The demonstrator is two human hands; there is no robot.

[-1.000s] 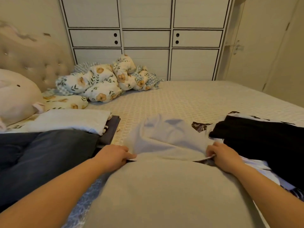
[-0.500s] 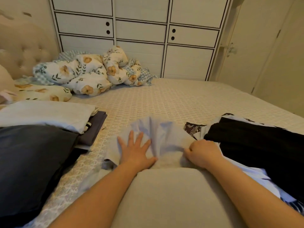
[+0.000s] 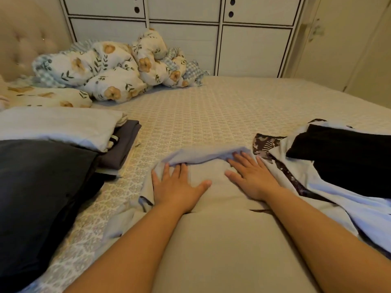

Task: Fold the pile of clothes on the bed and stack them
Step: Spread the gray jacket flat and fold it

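Pressing flat with both palms. My left hand (image 3: 177, 187) lies spread, fingers straight, on the near left part of the pale garment (image 3: 208, 172) in front of me; my right hand (image 3: 251, 178) lies just as flat on its right part, fingers fanned toward the far fold. Neither hand grips anything. Between the two hands the cloth lies smooth; along the fingertips a turned-over edge of the garment bunches into a soft ridge, and a loose flap trails off toward my left forearm.

The garment sits on the bed (image 3: 211, 115), directly ahead of me, between two groups of clothes.

Left of it: a stack of folded clothes (image 3: 63, 132), a pale piece on top of grey ones, with a dark folded item (image 3: 42, 176) nearer me, touching it. These look finished.

Right of it: a loose pile (image 3: 317, 176) of white, patterned and black fabric, unfolded, its edge touching my right hand.

Farther off, a floral duvet (image 3: 114, 68) is bunched by the headboard, with a white wardrobe (image 3: 190, 39) behind the bed.

Judgement on progress: roughly midway. Several pieces are folded and stacked; this one looks partly folded and not yet squared; it needs at least one more fold, then a move to the stack. The right-hand pile is all untouched work.
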